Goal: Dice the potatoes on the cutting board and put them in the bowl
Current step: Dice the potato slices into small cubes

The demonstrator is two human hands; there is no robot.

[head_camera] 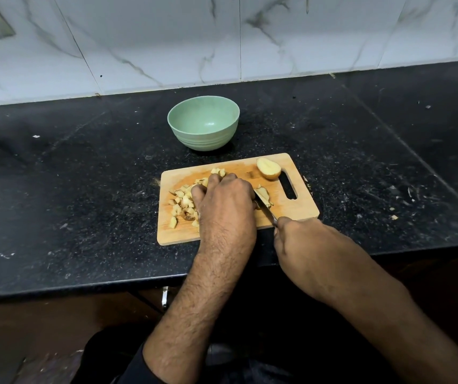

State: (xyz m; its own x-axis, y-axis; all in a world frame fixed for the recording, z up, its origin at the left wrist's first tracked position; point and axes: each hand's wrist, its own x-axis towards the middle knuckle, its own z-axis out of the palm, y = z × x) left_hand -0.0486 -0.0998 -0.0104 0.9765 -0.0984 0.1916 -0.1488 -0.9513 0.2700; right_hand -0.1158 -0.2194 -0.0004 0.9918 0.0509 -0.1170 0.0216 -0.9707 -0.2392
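Two hands work at the board (222,234): your left hand (223,202) presses curled fingers on potato, dice (180,203) just left of it; your right hand (302,245) grips the knife (264,207). Beyond them, half potato (269,169); bowl (203,126) on tabletop (83,176).

Behind the cutting board (300,209) stands the bowl (203,126); diced potato pieces (180,202) lie on its left, a potato half (268,168) far-right.

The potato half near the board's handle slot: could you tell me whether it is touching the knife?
Apart. The head view shows bare board between the potato half and the knife, whose blade lies nearer the person, held by the right hand.
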